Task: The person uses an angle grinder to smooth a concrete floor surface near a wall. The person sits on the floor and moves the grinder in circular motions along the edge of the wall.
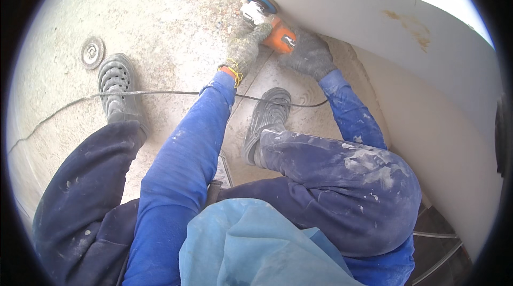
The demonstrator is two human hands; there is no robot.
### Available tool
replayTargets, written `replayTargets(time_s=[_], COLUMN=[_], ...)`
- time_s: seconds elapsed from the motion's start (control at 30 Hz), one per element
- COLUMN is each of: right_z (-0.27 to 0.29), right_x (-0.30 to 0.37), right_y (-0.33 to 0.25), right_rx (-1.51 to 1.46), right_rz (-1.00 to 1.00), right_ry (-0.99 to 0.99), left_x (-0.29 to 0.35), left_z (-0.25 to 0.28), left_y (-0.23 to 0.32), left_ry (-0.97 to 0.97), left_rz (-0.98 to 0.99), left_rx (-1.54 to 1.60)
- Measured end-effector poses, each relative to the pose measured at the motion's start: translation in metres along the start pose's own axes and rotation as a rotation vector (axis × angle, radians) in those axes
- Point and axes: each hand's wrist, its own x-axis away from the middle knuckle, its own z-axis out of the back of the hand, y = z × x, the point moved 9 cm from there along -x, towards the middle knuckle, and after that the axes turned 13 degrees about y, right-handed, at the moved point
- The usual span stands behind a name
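An orange angle grinder (279,36) with a pale metal head is held between my two gloved hands. The round blue disc (261,1) on its head sits beside the far left edge of a large curved grey panel (363,16). My left hand (247,48), in a dusty glove with yellow thread at the cuff, is closed round the front of the grinder by the head. Around the rear body, my right hand (309,55) is closed in a dark grey glove. Fingers are partly hidden on both hands.
A worn round grinding disc (93,53) lies on the dusty concrete floor (176,29) by my left shoe (116,80). A black cable (171,92) crosses the floor over that shoe and past my right shoe (270,120). Dark slatted steps or grating (435,243) show at lower right.
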Motion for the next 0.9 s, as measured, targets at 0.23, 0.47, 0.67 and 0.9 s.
replayTargets(time_s=[0.23,0.47,0.67,0.9], right_z=[0.001,0.003,-0.007,-0.01], right_x=[-0.003,0.006,0.021,0.0], right_y=[-0.003,0.011,0.035,0.021], right_rx=[0.087,-0.031,0.062,0.044], right_rz=[0.038,0.005,-0.024,0.019], right_ry=[0.011,0.022,-0.005,-0.015], left_x=[-0.001,0.018,0.02,0.015], left_z=[0.0,-0.017,-0.031,-0.015], left_y=[0.0,-0.007,-0.027,-0.018], left_ry=[0.016,-0.073,-0.057,-0.061], left_rz=[0.038,0.136,0.131,0.209], left_rx=[0.043,0.039,0.077,0.063])
